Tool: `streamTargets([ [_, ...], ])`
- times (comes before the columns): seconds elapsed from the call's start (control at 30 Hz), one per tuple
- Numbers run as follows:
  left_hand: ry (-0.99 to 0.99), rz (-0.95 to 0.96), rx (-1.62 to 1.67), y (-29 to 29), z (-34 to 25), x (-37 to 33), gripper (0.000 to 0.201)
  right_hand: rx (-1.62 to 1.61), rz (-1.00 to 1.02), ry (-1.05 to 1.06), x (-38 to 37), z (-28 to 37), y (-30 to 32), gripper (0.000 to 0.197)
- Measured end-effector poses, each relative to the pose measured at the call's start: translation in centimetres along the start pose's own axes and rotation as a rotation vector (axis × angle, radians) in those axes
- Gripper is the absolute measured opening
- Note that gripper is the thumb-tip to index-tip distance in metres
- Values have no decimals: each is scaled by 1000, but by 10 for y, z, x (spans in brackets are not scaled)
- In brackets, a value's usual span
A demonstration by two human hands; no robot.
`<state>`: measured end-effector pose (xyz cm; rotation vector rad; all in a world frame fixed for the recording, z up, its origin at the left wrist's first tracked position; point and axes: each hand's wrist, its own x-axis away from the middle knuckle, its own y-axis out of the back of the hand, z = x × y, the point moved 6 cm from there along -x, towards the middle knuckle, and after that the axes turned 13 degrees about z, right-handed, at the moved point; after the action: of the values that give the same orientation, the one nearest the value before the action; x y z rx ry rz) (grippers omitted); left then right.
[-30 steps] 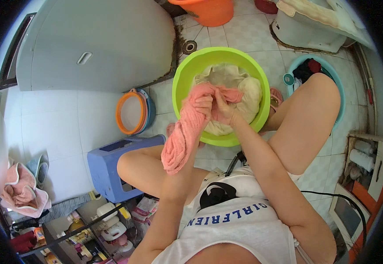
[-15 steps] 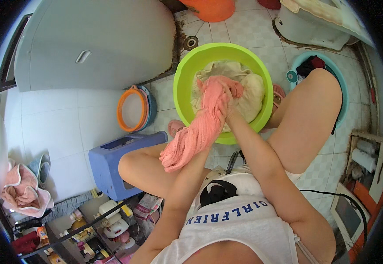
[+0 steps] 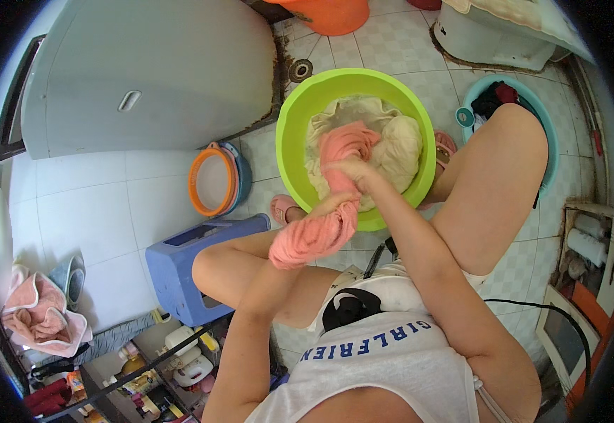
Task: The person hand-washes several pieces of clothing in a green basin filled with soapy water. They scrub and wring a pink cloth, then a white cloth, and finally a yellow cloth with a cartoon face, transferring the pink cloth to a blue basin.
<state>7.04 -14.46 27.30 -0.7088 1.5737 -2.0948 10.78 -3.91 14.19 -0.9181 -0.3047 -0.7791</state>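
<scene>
A long pink cloth (image 3: pixel 314 240) is bunched and twisted between my hands over the near part of a lime-green basin (image 3: pixel 287 141). My left hand (image 3: pixel 333 204) is closed round its middle, with the gathered near end hanging over my left forearm. Farther along, my right hand (image 3: pixel 352 171) is wrapped round the cloth, slightly blurred. Its far end rests on a cream-coloured cloth (image 3: pixel 400 151) that lies wet and crumpled in the basin, with some cloudy water around it.
Left of the basin stand stacked round basins (image 3: pixel 193 180) and a blue plastic stool (image 3: pixel 180 275). A light-blue tub (image 3: pixel 552 151) with dark clothes sits at the right. An orange bucket (image 3: pixel 328 17) and a large grey panel (image 3: pixel 166 84) lie beyond. Bottles fill a rack (image 3: pixel 116 384) at lower left.
My left hand has drawn back along the pink cloth toward me, apart from my right hand. The cloth is now squeezed narrow between them, and its near end is bunched shorter.
</scene>
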Motion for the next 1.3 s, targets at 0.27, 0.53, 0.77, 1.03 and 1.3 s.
streamTargets([
  [0.27, -145, -504, -542, 80, -25, -14, 30, 632, -218, -22, -9, -21, 2, 62],
  [0.53, 59, -827, -1260, 161, -53, 8, 19, 878, -325, -53, -5, -30, -1, 51],
  [0.77, -43, 240, 40, -3, -15, -29, 30, -161, 116, 70, 23, 41, -35, 56],
  [1.03, -305, 290, 594, 79, -30, -4, 28, 97, 66, 51, 23, 26, -17, 35],
  [1.3, -658, -197, -4, 54, -41, 41, 49, 102, -93, 122, 28, 40, 3, 40],
])
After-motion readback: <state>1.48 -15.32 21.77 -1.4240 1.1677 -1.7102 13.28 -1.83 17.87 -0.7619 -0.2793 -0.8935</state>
